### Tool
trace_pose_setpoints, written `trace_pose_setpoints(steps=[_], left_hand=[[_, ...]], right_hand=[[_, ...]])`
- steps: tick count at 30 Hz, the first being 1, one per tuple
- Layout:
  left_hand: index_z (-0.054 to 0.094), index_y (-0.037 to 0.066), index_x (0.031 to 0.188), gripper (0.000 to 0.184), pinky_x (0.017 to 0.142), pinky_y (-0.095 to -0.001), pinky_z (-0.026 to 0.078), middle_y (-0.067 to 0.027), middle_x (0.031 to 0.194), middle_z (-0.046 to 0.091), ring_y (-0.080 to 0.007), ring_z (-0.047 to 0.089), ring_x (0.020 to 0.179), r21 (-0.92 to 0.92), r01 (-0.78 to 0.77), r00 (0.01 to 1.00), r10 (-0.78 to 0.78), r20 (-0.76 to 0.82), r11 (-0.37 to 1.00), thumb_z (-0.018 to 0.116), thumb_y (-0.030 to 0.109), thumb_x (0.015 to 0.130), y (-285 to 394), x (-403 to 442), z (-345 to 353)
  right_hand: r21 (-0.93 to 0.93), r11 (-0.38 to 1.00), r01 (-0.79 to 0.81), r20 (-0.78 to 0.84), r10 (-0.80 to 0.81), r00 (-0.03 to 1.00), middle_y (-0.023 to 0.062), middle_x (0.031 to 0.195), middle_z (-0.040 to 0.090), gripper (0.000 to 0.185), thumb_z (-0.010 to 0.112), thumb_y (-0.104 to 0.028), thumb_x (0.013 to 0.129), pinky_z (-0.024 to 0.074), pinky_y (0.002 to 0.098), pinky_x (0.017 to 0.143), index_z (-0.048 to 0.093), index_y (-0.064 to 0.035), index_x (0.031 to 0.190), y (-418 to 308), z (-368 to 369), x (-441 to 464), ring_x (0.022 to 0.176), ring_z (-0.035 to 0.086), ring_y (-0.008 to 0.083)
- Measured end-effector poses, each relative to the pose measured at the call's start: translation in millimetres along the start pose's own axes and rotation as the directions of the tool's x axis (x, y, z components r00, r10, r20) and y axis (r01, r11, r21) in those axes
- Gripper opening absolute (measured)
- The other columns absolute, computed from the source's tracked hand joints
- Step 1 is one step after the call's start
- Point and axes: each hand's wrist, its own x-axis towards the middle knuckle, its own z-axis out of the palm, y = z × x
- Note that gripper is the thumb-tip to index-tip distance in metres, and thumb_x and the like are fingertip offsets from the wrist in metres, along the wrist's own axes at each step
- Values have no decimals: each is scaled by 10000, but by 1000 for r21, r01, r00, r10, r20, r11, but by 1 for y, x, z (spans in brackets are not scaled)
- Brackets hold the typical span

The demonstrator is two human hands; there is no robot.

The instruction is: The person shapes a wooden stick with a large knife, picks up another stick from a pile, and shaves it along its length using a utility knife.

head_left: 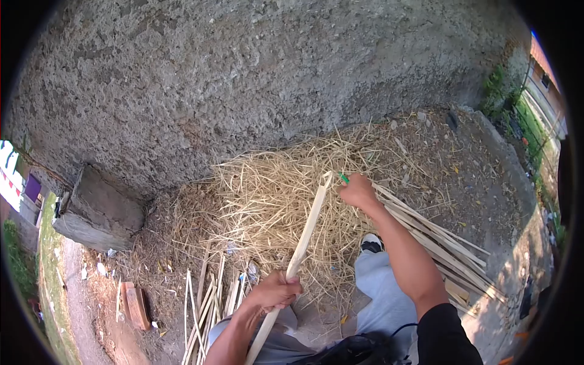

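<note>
Fingers of my left hand (275, 292) are clenched round the pale wood strip (309, 228), which runs through my grip: one end slants up and away, the other passes down towards my body. My right hand (358, 190) grasps a green tool (344, 178) just beside the strip's far end; its working edge is too small to make out. Beneath lies a heap of shavings (261, 194), with long slats (438, 243) to the right and a rough wall (255, 73) beyond.

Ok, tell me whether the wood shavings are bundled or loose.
Loose: the shavings lie tangled over the ground beside the wall, with no tie visible.
</note>
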Motion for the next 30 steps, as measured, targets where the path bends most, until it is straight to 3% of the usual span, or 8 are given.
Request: trace_pose_setpoints(steps=[4, 6, 10, 16, 18, 21, 27, 30], left_hand=[[445, 146, 639, 265, 269, -231, 182, 20, 468, 440, -36, 368, 348, 6, -90, 996, 90, 19, 996, 593, 86, 850, 6, 5, 15], [444, 150, 633, 273, 270, -233, 183, 22, 467, 442, -35, 371, 349, 3, -81, 997, 81, 1, 997, 596, 90, 851, 6, 8, 15], [439, 157, 615, 300, 272, -237, 184, 29, 468, 443, -34, 376, 350, 46, -79, 993, 82, -86, 996, 607, 106, 859, 9, 10, 13], [422, 167, 627, 301, 276, -240, 189, 31, 460, 432, -33, 365, 338, 87, -55, 994, 62, -91, 995, 607, 120, 860, 12, 13, 21], [429, 152, 652, 264, 274, -247, 214, 16, 454, 447, -50, 387, 329, 76, -73, 995, 78, -67, 994, 601, 121, 850, 6, 19, 21], [428, 139, 679, 228, 275, -253, 242, 2, 448, 460, -66, 410, 322, 78, -101, 994, 104, -42, 992, 591, 113, 837, 9, 18, 23], [397, 141, 668, 258, 283, -251, 252, 2, 448, 457, -66, 417, 328, 61, -135, 990, 136, -21, 989, 590, 82, 828, 10, 17, 23], [392, 142, 664, 266, 282, -249, 255, 1, 449, 459, -65, 420, 328, 50, -149, 989, 149, -2, 988, 591, 75, 828, 9, 16, 22]], right_hand=[[581, 812, -47, 47, 25, 999, 126, 896, 682, 325, 676, -307, 867, 477, 358, 560, 658, 4, 962, 4, 3, 6, 580, 600, 183], [896, 443, 12, 34, -97, 995, 78, 861, 666, 231, 602, -247, 861, 309, 276, 418, 664, -31, 917, 1, -3, -1, 444, 390, 72], [915, 384, 126, 15, -342, 940, 72, 895, 674, 326, 567, -270, 891, 325, 226, 425, 671, -24, 1077, 6, -6, -11, 435, 377, 55], [808, 538, 242, -9, -400, 917, 78, 1009, 684, 301, 794, -190, 807, 390, 246, 461, 716, -61, 1068, 6, -6, -22, 551, 508, 44], [676, 546, 494, -276, -434, 857, 55, 960, 683, 236, 790, -204, 818, 446, 289, 558, 731, -54, 990, 6, 1, -20, 650, 553, 96], [648, 572, 503, -366, -344, 864, 64, 946, 679, 184, 795, -198, 813, 468, 325, 638, 736, -39, 885, 8, 8, -17, 748, 582, 131], [344, 637, 690, -529, -476, 703, 67, 720, 665, 163, 786, -161, 812, 436, 311, 554, 721, -12, 794, 1, 2, -21, 602, 564, 123], [428, 725, 540, -460, -339, 821, 56, 628, 648, 151, 766, -159, 829, 410, 303, 518, 724, -18, 794, -11, -8, -36, 541, 538, 121]])
